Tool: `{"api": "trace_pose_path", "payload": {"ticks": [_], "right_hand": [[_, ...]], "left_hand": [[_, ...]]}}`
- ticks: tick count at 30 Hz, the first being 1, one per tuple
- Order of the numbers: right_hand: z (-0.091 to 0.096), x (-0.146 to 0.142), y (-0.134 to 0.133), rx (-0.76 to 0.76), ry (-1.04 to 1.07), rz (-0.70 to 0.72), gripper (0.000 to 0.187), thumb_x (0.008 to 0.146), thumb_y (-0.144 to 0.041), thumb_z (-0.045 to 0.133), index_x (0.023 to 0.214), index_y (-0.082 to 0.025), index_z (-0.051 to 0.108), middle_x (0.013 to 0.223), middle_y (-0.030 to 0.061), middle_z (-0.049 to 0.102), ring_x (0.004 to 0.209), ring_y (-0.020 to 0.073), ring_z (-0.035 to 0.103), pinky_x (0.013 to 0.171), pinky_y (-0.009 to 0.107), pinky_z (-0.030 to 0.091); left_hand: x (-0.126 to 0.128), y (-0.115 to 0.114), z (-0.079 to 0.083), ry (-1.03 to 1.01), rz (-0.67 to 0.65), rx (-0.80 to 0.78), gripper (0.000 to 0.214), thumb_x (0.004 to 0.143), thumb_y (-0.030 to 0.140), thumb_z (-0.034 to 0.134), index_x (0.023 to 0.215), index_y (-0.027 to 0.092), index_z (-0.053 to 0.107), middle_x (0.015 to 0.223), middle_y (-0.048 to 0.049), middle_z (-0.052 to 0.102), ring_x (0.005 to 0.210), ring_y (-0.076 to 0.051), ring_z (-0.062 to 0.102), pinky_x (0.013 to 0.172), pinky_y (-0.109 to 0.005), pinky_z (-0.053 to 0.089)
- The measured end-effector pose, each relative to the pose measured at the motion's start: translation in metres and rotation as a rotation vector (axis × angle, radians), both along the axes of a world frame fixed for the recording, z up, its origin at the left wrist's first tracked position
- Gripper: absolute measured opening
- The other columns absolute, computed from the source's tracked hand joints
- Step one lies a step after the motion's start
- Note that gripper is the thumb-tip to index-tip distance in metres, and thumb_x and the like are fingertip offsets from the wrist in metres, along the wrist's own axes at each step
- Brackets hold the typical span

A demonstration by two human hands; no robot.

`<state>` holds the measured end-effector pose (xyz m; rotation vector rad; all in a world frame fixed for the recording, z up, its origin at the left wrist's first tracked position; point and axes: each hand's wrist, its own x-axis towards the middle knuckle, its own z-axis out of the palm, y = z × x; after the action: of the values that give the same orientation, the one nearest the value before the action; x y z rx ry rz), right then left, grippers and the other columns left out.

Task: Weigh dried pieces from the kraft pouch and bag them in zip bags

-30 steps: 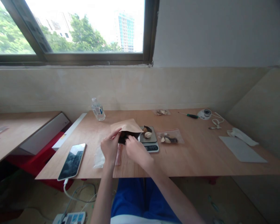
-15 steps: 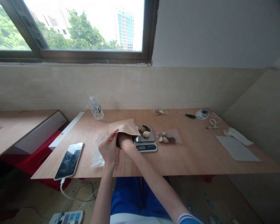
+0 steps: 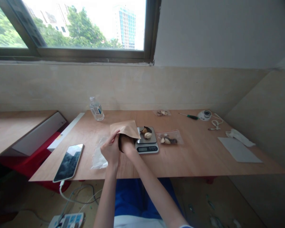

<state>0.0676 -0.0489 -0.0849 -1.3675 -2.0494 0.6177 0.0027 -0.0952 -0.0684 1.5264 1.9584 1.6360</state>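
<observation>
My left hand [image 3: 111, 149] grips the open mouth of a brown paper bag [image 3: 125, 128] and holds it up off the wooden table [image 3: 192, 155]. My right hand [image 3: 126, 144] is pushed into the bag, so its fingers are hidden. Just right of the bag stands a small digital kitchen scale [image 3: 147, 144] with a few dark and pale pieces [image 3: 146, 132] on its platform. A clear plastic bag [image 3: 98, 155] lies flat under and left of my left hand.
A clear bag of similar pieces [image 3: 169, 138] lies right of the scale, a smaller one [image 3: 161, 112] further back. A phone [image 3: 68, 162] on a cable lies at the left edge. A water bottle [image 3: 96, 109], screwdriver [image 3: 189, 116], round white device [image 3: 205, 114] and white paper [image 3: 239, 149] are also on the table.
My right hand has gone from the bag's mouth to deep inside the bag. My left hand keeps its hold on the opening. The view has shifted slightly.
</observation>
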Motion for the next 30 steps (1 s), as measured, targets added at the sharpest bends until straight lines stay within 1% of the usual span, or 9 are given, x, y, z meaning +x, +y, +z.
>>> {"api": "trace_pose_path", "payload": {"ticks": [2, 7, 10, 12, 19, 23, 26, 27, 30], "right_hand": [[0.004, 0.004, 0.000, -0.040, -0.040, -0.052, 0.037, 0.083, -0.009, 0.048, 0.120, -0.001, 0.051, 0.130, 0.0263, 0.051, 0.124, 0.0370, 0.044, 0.106, 0.053, 0.025], [0.024, 0.014, -0.019, -0.062, -0.032, -0.072, 0.039, 0.090, -0.022, 0.047, 0.126, -0.006, 0.049, 0.128, 0.0194, 0.056, 0.120, 0.0263, 0.052, 0.102, 0.033, 0.037], [0.039, 0.016, -0.036, -0.081, -0.039, -0.118, 0.037, 0.093, -0.023, 0.041, 0.124, -0.005, 0.048, 0.116, 0.0215, 0.062, 0.109, 0.0284, 0.059, 0.090, 0.034, 0.045], [0.045, 0.017, -0.044, -0.065, -0.078, -0.168, 0.033, 0.093, -0.020, 0.039, 0.121, -0.005, 0.050, 0.109, 0.0212, 0.064, 0.103, 0.0295, 0.060, 0.086, 0.037, 0.046], [0.044, 0.028, -0.056, 0.073, -0.079, -0.186, 0.022, 0.093, -0.018, 0.040, 0.104, -0.015, 0.059, 0.099, 0.0117, 0.063, 0.098, 0.0246, 0.056, 0.086, 0.036, 0.045], [0.051, 0.045, -0.071, 0.170, 0.127, -0.154, 0.023, 0.093, -0.022, 0.042, 0.107, -0.021, 0.061, 0.102, 0.0073, 0.063, 0.101, 0.0213, 0.055, 0.092, 0.036, 0.042], [0.054, 0.076, -0.079, 0.139, 0.375, -0.096, 0.024, 0.093, -0.031, 0.044, 0.109, -0.025, 0.061, 0.108, 0.0033, 0.065, 0.098, 0.0179, 0.058, 0.090, 0.033, 0.044], [0.051, 0.089, -0.079, 0.112, 0.453, -0.108, 0.025, 0.093, -0.034, 0.045, 0.109, -0.025, 0.061, 0.109, 0.0033, 0.064, 0.096, 0.0172, 0.060, 0.087, 0.031, 0.045], [0.032, 0.125, -0.072, 0.089, 0.606, -0.277, 0.024, 0.087, -0.039, 0.054, 0.099, -0.020, 0.063, 0.101, 0.0054, 0.066, 0.088, 0.0178, 0.061, 0.081, 0.031, 0.047]], "left_hand": [[0.000, 0.002, -0.001, 0.037, 0.006, -0.007, 0.027, 0.083, 0.040, 0.055, 0.100, 0.028, 0.073, 0.066, 0.0000, 0.071, 0.055, -0.012, 0.059, 0.054, -0.021, 0.036], [-0.003, 0.004, 0.004, 0.064, -0.010, -0.037, 0.030, 0.083, 0.042, 0.053, 0.101, 0.027, 0.072, 0.063, 0.0002, 0.070, 0.053, -0.011, 0.058, 0.052, -0.021, 0.034], [-0.003, 0.007, 0.010, 0.052, -0.020, -0.064, 0.029, 0.082, 0.043, 0.054, 0.099, 0.028, 0.073, 0.068, -0.0010, 0.072, 0.059, -0.014, 0.062, 0.054, -0.022, 0.037], [-0.003, 0.009, 0.014, 0.045, -0.032, -0.072, 0.029, 0.081, 0.043, 0.055, 0.098, 0.029, 0.073, 0.072, -0.0015, 0.073, 0.065, -0.017, 0.065, 0.056, -0.022, 0.039], [-0.003, 0.016, 0.021, 0.045, -0.049, -0.108, 0.028, 0.080, 0.045, 0.055, 0.096, 0.031, 0.073, 0.073, -0.0009, 0.073, 0.070, -0.019, 0.067, 0.059, -0.024, 0.042], [-0.004, 0.019, 0.030, 0.039, -0.034, -0.129, 0.026, 0.080, 0.045, 0.055, 0.094, 0.033, 0.074, 0.074, 0.0003, 0.073, 0.072, -0.018, 0.068, 0.060, -0.024, 0.043], [-0.007, 0.025, 0.037, 0.041, -0.035, -0.121, 0.025, 0.079, 0.045, 0.056, 0.092, 0.033, 0.073, 0.080, 0.0014, 0.074, 0.077, -0.018, 0.068, 0.064, -0.024, 0.044], [-0.009, 0.028, 0.039, 0.044, -0.042, -0.115, 0.025, 0.079, 0.044, 0.056, 0.093, 0.033, 0.073, 0.081, 0.0016, 0.074, 0.079, -0.018, 0.068, 0.065, -0.024, 0.044], [-0.014, 0.040, 0.045, 0.062, -0.054, -0.093, 0.024, 0.078, 0.040, 0.056, 0.093, 0.033, 0.073, 0.083, 0.0020, 0.074, 0.083, -0.019, 0.068, 0.068, -0.024, 0.045]]}}
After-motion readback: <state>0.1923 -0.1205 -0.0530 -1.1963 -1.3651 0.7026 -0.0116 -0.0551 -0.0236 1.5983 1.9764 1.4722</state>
